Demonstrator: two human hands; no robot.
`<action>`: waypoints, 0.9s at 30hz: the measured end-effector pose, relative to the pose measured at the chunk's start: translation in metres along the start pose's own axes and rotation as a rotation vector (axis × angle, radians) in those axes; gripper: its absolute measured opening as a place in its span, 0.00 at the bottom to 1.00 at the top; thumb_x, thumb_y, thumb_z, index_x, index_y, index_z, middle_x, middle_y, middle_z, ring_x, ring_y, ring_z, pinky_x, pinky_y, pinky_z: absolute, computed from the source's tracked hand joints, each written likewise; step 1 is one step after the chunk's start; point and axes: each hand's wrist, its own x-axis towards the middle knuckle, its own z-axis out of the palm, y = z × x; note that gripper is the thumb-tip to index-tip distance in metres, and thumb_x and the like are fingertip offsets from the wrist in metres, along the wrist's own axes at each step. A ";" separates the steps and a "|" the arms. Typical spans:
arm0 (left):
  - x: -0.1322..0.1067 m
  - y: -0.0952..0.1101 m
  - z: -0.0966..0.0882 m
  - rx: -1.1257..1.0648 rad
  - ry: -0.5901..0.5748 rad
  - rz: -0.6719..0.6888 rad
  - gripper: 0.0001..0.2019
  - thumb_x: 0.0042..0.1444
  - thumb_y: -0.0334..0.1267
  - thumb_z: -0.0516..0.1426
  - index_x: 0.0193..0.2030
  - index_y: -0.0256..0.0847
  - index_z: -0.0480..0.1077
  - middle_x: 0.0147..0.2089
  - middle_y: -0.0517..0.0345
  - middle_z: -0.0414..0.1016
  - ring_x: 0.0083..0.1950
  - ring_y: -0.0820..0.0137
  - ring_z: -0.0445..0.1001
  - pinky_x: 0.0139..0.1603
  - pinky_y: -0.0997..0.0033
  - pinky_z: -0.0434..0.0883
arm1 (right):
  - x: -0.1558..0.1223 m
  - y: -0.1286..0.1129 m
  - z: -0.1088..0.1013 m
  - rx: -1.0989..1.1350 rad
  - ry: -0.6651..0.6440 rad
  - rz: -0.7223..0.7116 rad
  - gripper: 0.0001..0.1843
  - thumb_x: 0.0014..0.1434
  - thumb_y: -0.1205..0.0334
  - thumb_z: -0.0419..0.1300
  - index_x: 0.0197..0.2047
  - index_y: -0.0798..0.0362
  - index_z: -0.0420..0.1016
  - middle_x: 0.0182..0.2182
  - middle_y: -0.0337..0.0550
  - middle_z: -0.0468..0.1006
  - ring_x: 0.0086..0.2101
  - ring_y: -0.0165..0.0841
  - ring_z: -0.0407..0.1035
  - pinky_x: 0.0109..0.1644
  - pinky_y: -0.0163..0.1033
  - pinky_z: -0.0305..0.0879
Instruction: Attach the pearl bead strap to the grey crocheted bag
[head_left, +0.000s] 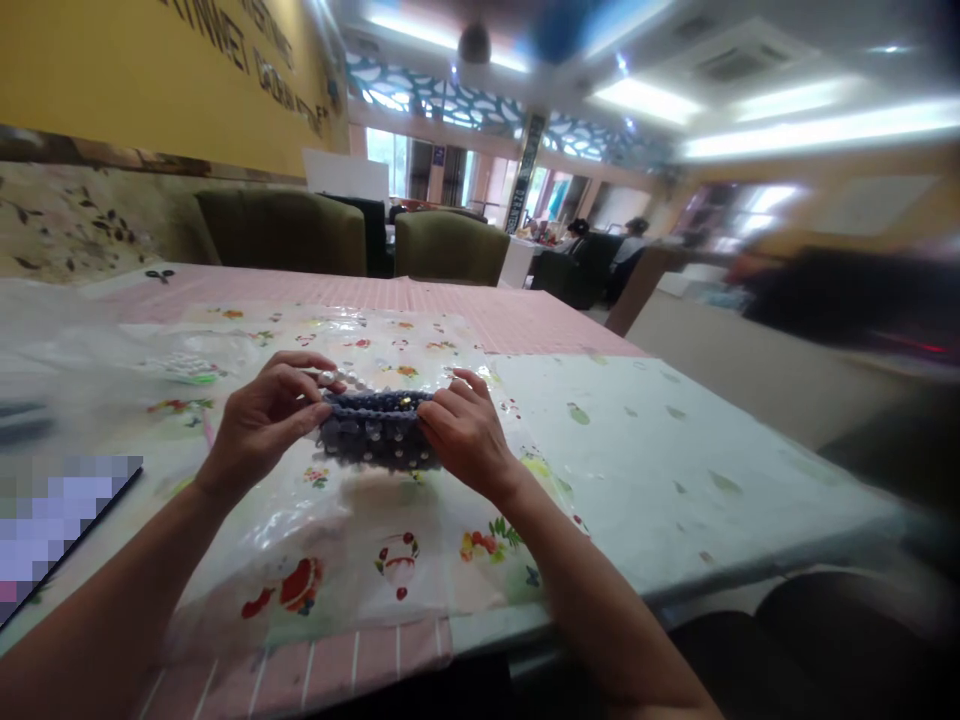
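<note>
Between my two hands is a small dark grey beaded bag (379,440), its outside dotted with pearl-like beads and its opening facing up. A gold-coloured spot shows at the far rim. My left hand (274,410) pinches the bag's left end between thumb and fingers, and a strand of white beads (328,378) lies at its fingertips. At the other end, my right hand (469,425) grips the rim, with its upper fingers curled. The bag is held above a clear plastic cover with fruit prints (397,570).
Clear plastic bags (67,350) and a packet of white beads (184,368) lie at the left. A pixelated flat object (60,530) sits nearer me. Scissors (160,275) rest on the far pink cloth (525,315). Armchairs (450,245) stand beyond; people sit farther back.
</note>
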 end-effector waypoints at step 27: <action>0.016 0.002 0.023 0.447 -0.466 -0.223 0.12 0.59 0.43 0.55 0.40 0.40 0.77 0.40 0.57 0.80 0.42 0.68 0.76 0.46 0.70 0.69 | -0.010 -0.017 0.023 -0.096 0.074 -0.068 0.06 0.64 0.66 0.57 0.33 0.48 0.70 0.23 0.35 0.65 0.31 0.32 0.58 0.62 0.44 0.55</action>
